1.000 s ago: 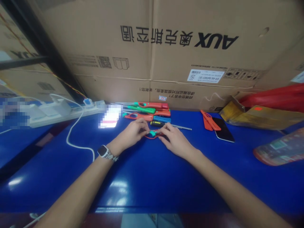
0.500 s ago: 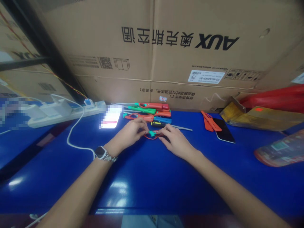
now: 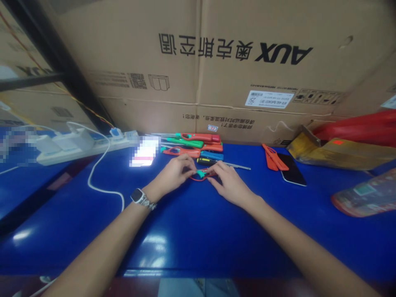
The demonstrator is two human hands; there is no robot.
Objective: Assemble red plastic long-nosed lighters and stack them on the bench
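Between my two hands, low over the blue table, is an opened red-orange stick lighter [image 3: 198,179] with a green trigger [image 3: 201,174] showing. My left hand [image 3: 177,173], with a watch on its wrist, pinches at the left end of the lighter; the fingertips partly hide what they grip. My right hand [image 3: 228,180] is closed around its right end, covering most of that part. Just behind lies a screwdriver [image 3: 222,163] with a black and yellow handle. Beyond it are several stick lighters [image 3: 192,143] in orange, green and blue, side by side.
Orange casing halves [image 3: 274,159] rest on a black phone [image 3: 292,171] to the right, near a plastic jar [image 3: 365,196]. At left are a lit phone screen [image 3: 144,152], a white power strip [image 3: 86,148] and a white cable [image 3: 105,190]. A large cardboard box [image 3: 198,74] stands behind.
My left hand and watch have shifted slightly right. The green trigger has moved a little right between my fingers. My right hand has hardly moved.
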